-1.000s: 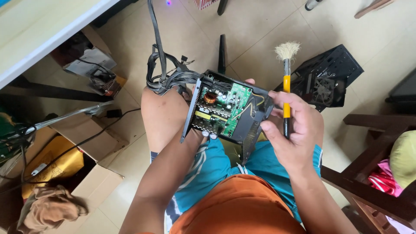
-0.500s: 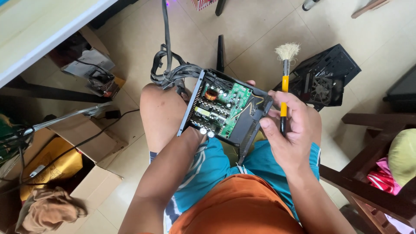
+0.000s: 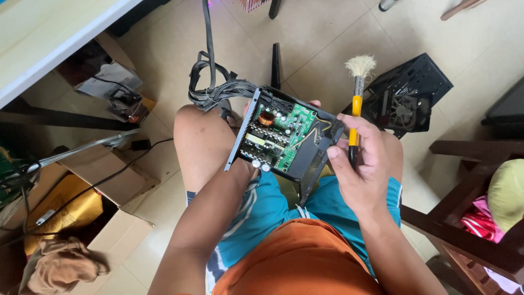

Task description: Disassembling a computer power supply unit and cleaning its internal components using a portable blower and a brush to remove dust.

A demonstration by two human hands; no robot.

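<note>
A home room: tiled floor, wooden chair, cardboard boxes, desk

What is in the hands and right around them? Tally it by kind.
Opened power supply unit: 1
Cable bundle: 1
Yellow-handled brush: 1
Black fan cover on the floor: 1
Total: 4

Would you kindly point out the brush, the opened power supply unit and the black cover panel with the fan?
brush (image 3: 356,104), head view, on its yellow handle.
opened power supply unit (image 3: 292,134), head view, on the green circuit board.
black cover panel (image 3: 406,106), head view, on its fan.
</note>
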